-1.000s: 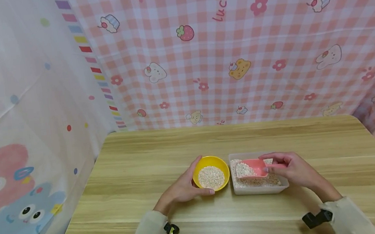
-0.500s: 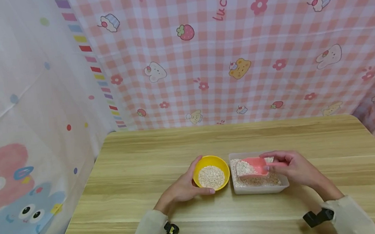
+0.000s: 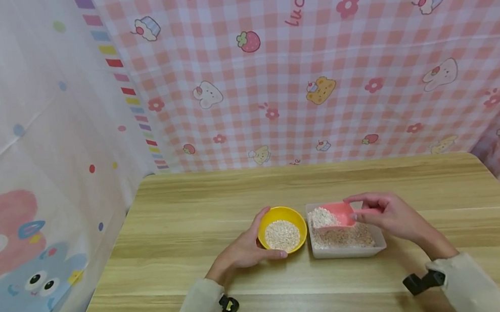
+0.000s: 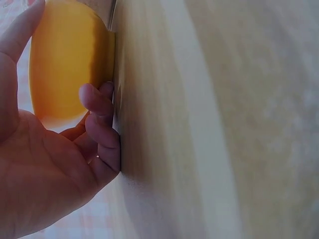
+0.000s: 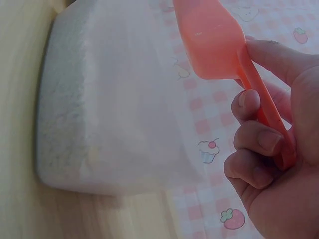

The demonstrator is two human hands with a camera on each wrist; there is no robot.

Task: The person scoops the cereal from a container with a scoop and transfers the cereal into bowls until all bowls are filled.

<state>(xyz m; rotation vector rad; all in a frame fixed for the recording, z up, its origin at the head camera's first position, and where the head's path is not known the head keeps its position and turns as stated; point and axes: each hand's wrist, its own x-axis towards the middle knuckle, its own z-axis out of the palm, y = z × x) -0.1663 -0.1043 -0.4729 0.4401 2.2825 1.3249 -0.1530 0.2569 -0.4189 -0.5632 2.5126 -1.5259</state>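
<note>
In the head view my left hand (image 3: 246,250) holds a yellow bowl (image 3: 302,229) by its left side, thumb at the front and fingers round the back. Oat flakes (image 3: 282,236) cover the bowl's bottom. The left wrist view shows the bowl's foot (image 4: 110,57) on the table, with curled fingers beside it. My right hand (image 3: 391,215) grips the handle of a pink scoop (image 3: 344,213), which is heaped with oats at its left end. This scoop is over a translucent white box (image 3: 347,253) of oats. In the right wrist view the fingers wrap the scoop's handle (image 5: 266,99).
The box stands just right of the bowl on a wood-grain table (image 3: 217,195). A pink checked cloth (image 3: 287,71) hangs behind the table, and a white printed cloth (image 3: 48,146) hangs at the left.
My right hand has raised the scoop of oats a little, away from the oats in the box and toward its far side. My left hand and the bowl stay in place.
</note>
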